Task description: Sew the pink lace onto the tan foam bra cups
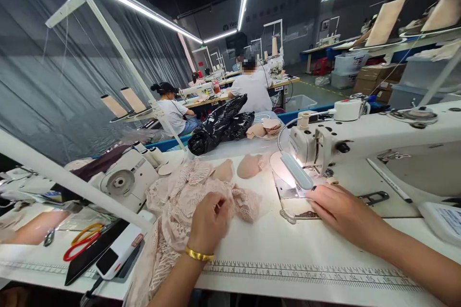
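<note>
- We close our left hand on the pink lace fabric, bunched on the counter left of the sewing machine.
- Judging by this, we should gather one layer cleanly, keeping it flat.
- Our right hand lies palm-down, fingers loose, holding nothing we can see, beside the presser foot.

I see a pale pink lace garment lying crumpled in a loose heap on the white table, left of the sewing machine. Its openwork folds bunch up near the middle, and one end trails off the near edge.
</note>
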`<state>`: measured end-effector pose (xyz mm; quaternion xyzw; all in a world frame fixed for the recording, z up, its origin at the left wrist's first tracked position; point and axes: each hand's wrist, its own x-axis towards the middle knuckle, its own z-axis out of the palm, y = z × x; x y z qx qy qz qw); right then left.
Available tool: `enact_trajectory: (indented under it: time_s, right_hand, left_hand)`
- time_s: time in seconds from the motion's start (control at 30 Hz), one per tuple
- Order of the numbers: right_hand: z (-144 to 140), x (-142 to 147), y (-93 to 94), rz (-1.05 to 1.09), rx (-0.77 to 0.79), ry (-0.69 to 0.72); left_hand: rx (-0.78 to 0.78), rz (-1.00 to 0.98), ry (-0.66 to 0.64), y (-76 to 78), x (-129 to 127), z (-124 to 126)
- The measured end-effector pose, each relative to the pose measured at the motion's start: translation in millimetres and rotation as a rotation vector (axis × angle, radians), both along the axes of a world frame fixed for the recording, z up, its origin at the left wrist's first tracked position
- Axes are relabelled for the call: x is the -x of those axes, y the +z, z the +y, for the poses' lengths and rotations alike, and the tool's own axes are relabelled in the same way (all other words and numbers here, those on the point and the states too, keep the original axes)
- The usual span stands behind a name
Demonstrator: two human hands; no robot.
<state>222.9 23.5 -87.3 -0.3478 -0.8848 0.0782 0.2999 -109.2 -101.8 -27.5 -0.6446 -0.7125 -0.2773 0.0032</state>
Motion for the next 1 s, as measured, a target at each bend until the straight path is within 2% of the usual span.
enact_trajectory:
  time_s: [0.1,0.13,0.2,0.27,0.3,0.33,0.37,0.43,0.47,0.53,0.57,0.7,0.77,0.87,0.9,0.93,1.0]
  right_hand:
    - [-28.2,7.8,21.1,0.095,0.333,0.169]
    - [-36.8,10.7,27.1,0.145,0.492,0.207]
    - [-50.8,18.0,34.9,0.317,0.829,0.274]
    - [-58.9,26.3,35.8,0.493,1.054,0.325]
    - [-60.7,29.7,33.7,0.560,1.113,0.301]
    - [-61.4,31.9,30.4,0.618,1.149,0.250]
    - [-61.6,32.5,26.4,0.674,1.162,0.181]
    - [-61.4,28.0,18.3,0.790,1.147,0.050]
    - [-61.5,22.9,15.3,0.833,1.119,0.003]
    - [-61.7,7.8,13.5,0.784,0.997,-0.052]
    - [-61.4,-1.3,15.2,0.662,0.886,-0.069]
    - [-55.4,-28.9,35.8,-0.002,0.247,-0.128]
    - [-51.4,-25.5,46.1,-0.100,0.082,0.016]
    - [-47.2,1.9,50.0,-0.137,-0.009,0.411]
    - [-46.3,13.1,49.0,-0.192,-0.013,0.497]
    - [-45.6,23.6,47.9,-0.255,0.003,0.534]
    - [-45.0,38.6,47.5,-0.281,0.112,0.504]
  left_hand:
    - [-0.082,-0.127,-0.058,15.3,-19.6,3.1]
    - [-0.063,-0.175,-0.141,20.0,-30.7,3.2]
    - [0.046,-0.261,-0.413,25.6,-54.8,2.4]
    - [0.153,-0.324,-0.641,23.8,-74.3,0.9]
    - [0.170,-0.353,-0.660,20.1,-80.3,0.2]
    - [0.165,-0.371,-0.602,15.0,-83.4,-0.5]
    - [0.151,-0.373,-0.492,9.0,-84.0,-1.2]
    - [0.158,-0.328,-0.291,-4.2,-80.7,-3.1]
    - [0.184,-0.292,-0.246,-10.5,-78.6,-4.6]
    - [0.238,-0.222,-0.259,-21.3,-76.7,-9.0]
    - [0.244,-0.193,-0.284,-25.7,-77.5,-11.6]
    - [0.145,-0.113,-0.302,-34.4,-87.4,-20.5]
    - [0.122,-0.116,-0.296,-33.9,-92.5,-22.8]
    - [0.145,-0.199,-0.276,-32.6,-97.5,-26.4]
    - [0.160,-0.242,-0.267,-33.5,-98.4,-28.6]
    - [0.172,-0.291,-0.259,-35.5,-99.0,-31.3]
    - [0.185,-0.406,-0.268,-42.7,-99.9,-37.6]
